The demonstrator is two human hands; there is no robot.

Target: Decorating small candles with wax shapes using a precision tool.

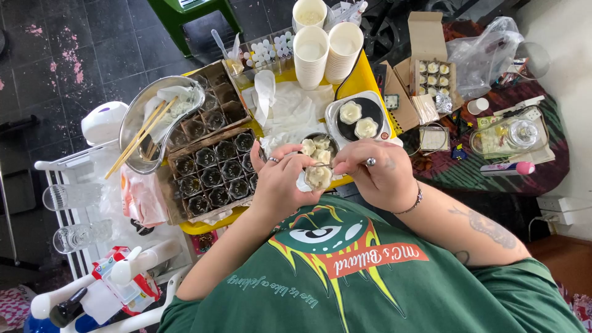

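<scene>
My left hand [279, 180] cups a pale, round dumpling [319, 177] in front of my chest. My right hand [380, 171], with a ring and a bracelet, pinches a thin metal utensil [330, 164] whose tip rests on top of the dumpling. Just beyond the hands a small dark bowl [328, 138] holds several folded dumplings. To its right a black round plate [372, 111] on a white square base carries two finished dumplings.
Cardboard trays of dark small cups [213, 172] lie left on the yellow tabletop [364, 77]. A metal bowl [139, 117] with chopsticks sits further left. Stacked paper cups [311, 55] stand at the back, a box of dumplings [431, 74] and a clear lidded container [509, 135] at the right.
</scene>
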